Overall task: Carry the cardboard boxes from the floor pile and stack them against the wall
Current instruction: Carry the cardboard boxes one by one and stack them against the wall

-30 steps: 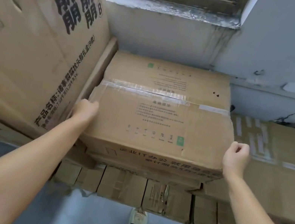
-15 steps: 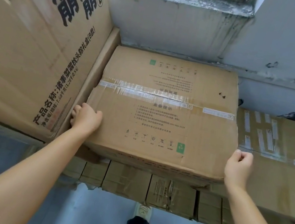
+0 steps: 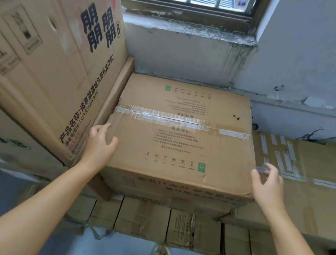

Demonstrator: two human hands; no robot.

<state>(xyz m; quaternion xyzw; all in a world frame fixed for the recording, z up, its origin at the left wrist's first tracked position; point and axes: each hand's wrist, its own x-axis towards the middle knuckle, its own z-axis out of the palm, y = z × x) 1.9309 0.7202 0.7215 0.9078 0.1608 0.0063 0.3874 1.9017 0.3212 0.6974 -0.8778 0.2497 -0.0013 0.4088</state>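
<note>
hands point(image 3: 183, 163) now spread wide off taped box point(image 3: 181, 134), fists earlier gripping its corners

The taped box point(image 3: 180, 138) was plain brown cardboard with a clear glossy tape strip across its top, fine grey print, black handling symbols and two small green squares. The tall box point(image 3: 49, 43) at the left was the same brown, with bold black characters and faded red marks. The wall point(image 3: 308, 62) was pale blue-grey, streaked dark under the window sill point(image 3: 186, 28).
</note>
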